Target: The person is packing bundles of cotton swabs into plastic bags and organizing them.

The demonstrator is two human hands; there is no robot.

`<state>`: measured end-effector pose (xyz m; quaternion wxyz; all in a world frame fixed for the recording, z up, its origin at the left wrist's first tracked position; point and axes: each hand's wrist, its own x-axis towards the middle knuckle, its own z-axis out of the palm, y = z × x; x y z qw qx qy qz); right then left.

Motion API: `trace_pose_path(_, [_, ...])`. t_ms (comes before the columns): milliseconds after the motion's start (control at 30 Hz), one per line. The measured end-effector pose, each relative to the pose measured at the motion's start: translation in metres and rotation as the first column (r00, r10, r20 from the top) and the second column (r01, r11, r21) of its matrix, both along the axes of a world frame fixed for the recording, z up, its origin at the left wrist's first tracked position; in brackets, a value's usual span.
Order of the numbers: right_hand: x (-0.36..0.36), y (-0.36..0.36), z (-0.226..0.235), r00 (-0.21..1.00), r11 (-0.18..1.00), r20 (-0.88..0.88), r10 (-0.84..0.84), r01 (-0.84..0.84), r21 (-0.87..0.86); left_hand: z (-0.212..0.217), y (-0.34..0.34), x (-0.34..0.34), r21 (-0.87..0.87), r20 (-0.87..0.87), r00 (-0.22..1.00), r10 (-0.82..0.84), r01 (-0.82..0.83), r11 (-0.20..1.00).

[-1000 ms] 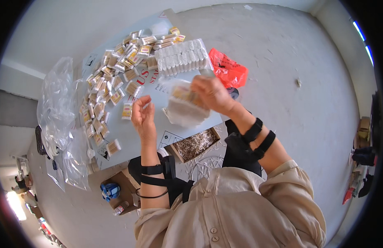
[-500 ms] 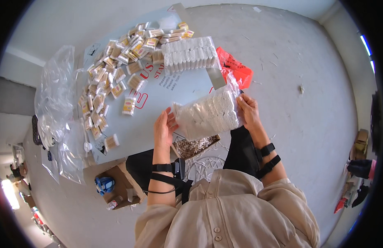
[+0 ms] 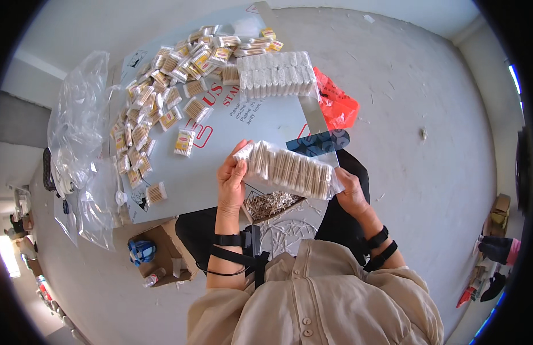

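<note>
A clear plastic bag of cotton swab packets (image 3: 292, 174), stacked in rows with the brown sticks showing, is held up between my hands over the near edge of the table. My left hand (image 3: 232, 175) grips its left end, thumb on the near side. The other end is pinched by my right hand (image 3: 350, 192), where loose plastic gathers at the fingers. Beyond it on the table lies a similar bulk bag (image 3: 278, 77) with white cotton ends facing up. Small loose swab packets (image 3: 163, 86) with yellow labels are heaped at the far left. One packet (image 3: 184, 142) lies apart from them.
The table (image 3: 243, 126) has a pale printed covering. Clear plastic sheeting (image 3: 76, 138) hangs off its left side. A red plastic bag (image 3: 335, 103) is beside the right edge. Below stand a box of loose swabs (image 3: 266, 207) and an open carton (image 3: 177, 253).
The bag has been turned, so brown sticks face up instead of white cotton ends. Its right end has dropped. My left fingers have closed on its left end; my right hand has moved lower.
</note>
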<state>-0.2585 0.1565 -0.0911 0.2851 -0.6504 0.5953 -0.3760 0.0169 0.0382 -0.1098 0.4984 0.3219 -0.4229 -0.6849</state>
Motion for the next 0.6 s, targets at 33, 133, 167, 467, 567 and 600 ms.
trace_pose_path(33, [-0.002,0.001,-0.009,1.0,0.999,-0.004,0.03,-0.03,0.036,0.001,0.0,0.002,0.001,-0.002,1.0,0.003,-0.003,1.0])
trace_pose_path(133, [0.003,0.002,-0.013,0.999,0.999,0.035,0.042,-0.042,0.01,0.004,-0.001,0.009,-0.02,0.01,0.991,-0.132,0.133,0.991])
trace_pose_path(167, [0.002,0.003,-0.012,0.998,0.999,0.028,0.047,-0.048,0.019,0.005,-0.003,0.012,-0.016,0.01,0.992,-0.128,0.128,0.992])
trace_pose_path(467, [0.003,0.003,-0.013,0.995,0.996,0.039,0.092,-0.093,0.017,0.007,-0.023,0.005,-0.051,0.171,0.963,-0.207,0.218,0.975])
trace_pose_path(567, [0.002,0.003,-0.018,0.995,0.995,0.03,0.095,-0.095,0.002,0.005,-0.022,-0.001,-0.025,0.179,0.978,-0.106,0.112,0.993])
trace_pose_path(600, [0.003,0.003,-0.019,0.995,0.996,0.023,0.092,-0.092,-0.004,0.006,-0.021,-0.003,-0.02,0.267,0.962,-0.06,0.068,0.997])
